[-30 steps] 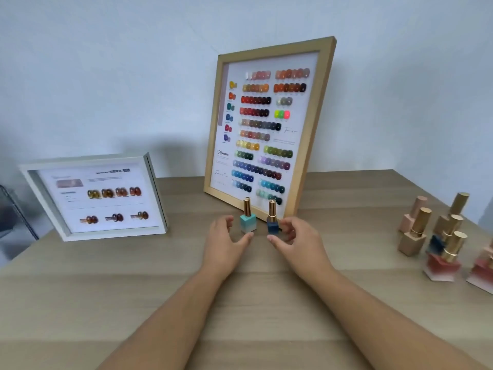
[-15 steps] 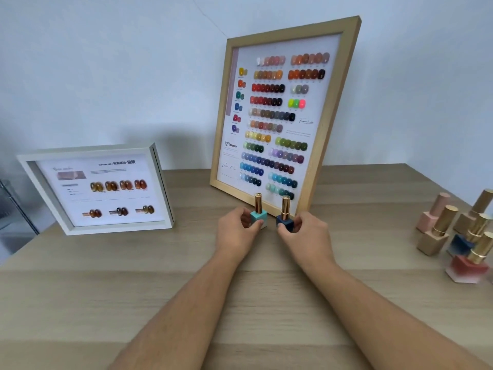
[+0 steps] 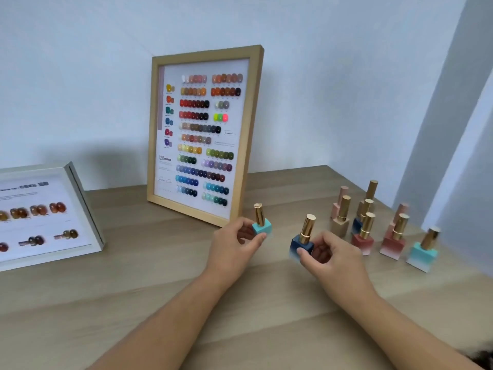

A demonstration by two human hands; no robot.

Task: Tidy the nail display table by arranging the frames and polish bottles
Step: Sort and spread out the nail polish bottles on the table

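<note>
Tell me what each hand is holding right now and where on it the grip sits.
The left hand holds the turquoise polish bottle by its square base. The right hand holds the dark blue polish bottle, also by the base; both gold caps are free.

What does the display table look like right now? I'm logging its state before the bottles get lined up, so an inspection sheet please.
Surface: light wooden table, set against a pale wall.
Job's things: tall wooden frame of colour swatches, standing and leaning back; white frame at left, partly out of view; group of gold-capped polish bottles at right.
Clutter: nothing seen.
Grippers: left hand holds the turquoise bottle; right hand holds the dark blue bottle, tilted.
Cables: nothing seen.
Surroundings: wall corner at right; dark blur at the bottom right corner, cannot tell what.
</note>
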